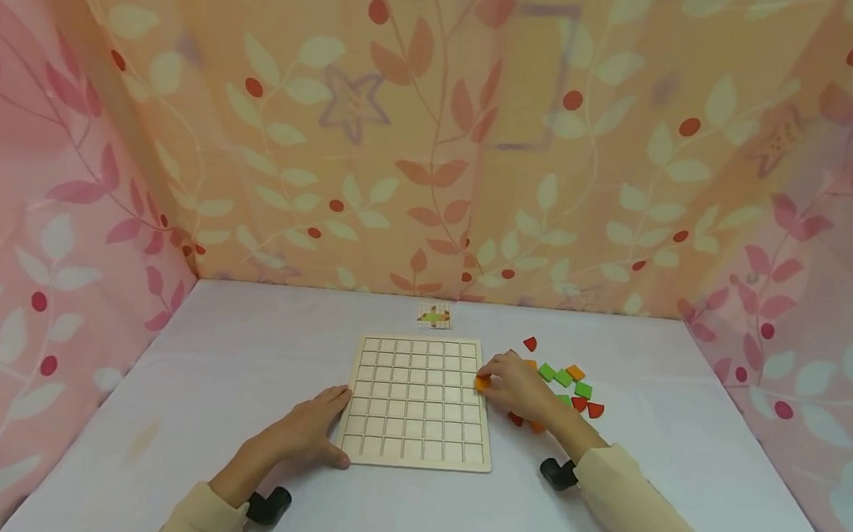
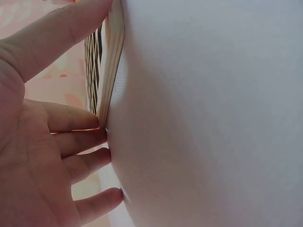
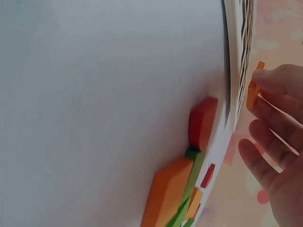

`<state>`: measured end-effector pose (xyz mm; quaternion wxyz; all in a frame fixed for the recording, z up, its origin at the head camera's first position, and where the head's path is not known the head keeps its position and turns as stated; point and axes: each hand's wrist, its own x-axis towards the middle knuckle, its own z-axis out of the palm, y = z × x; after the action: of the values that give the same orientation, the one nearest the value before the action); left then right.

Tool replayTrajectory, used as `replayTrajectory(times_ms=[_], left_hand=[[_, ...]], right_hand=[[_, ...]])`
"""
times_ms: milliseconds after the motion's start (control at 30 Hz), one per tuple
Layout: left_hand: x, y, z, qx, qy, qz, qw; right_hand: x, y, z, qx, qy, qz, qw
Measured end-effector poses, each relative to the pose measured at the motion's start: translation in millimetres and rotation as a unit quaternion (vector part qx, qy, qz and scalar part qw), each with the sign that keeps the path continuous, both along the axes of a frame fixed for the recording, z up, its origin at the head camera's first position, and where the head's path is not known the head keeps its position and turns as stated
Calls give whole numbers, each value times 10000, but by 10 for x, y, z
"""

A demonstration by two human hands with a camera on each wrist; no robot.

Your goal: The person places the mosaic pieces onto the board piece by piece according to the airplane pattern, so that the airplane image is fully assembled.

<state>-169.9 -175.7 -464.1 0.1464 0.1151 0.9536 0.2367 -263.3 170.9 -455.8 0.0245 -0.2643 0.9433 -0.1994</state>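
Observation:
A square wooden grid board [image 1: 416, 403] lies on the white table with its cells bare. At its left edge rests my left hand [image 1: 312, 428], fingers spread, thumb at the near left corner; the left wrist view shows the fingertips right at the board's side [image 2: 112, 71]. Just over the board's right edge, my right hand [image 1: 518, 386] pinches an orange tile [image 3: 255, 87] between thumb and index finger. The other fingers of that hand are loosely bent.
Right of the board lie several loose pieces: green tiles [image 1: 583, 390], orange tiles [image 1: 575, 373] and red quarter-round pieces [image 1: 595, 410], some hidden under the right hand. Behind the board lies a small pattern card [image 1: 434, 315]. Floral cloth [image 1: 437, 133] encloses the table's back and sides.

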Motion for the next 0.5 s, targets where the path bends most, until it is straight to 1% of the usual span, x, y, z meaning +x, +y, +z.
replayTrajectory(times_ms=[67,200,367,500], left_hand=[[3,4,20,-13,-8,-16,10000],[8,12,51,-39,-4,-43,10000],[19,6,34,-67,-18,-9,10000],[18,-4,24,-45,-17,-4,10000]], right_hand=[[20,-33,6,66,-50,26,10000],[43,-85,2,198,55,197,9996],[48,-138,-14,339,298,540,9975],[64,-174,-3,427,342,650,9964]])
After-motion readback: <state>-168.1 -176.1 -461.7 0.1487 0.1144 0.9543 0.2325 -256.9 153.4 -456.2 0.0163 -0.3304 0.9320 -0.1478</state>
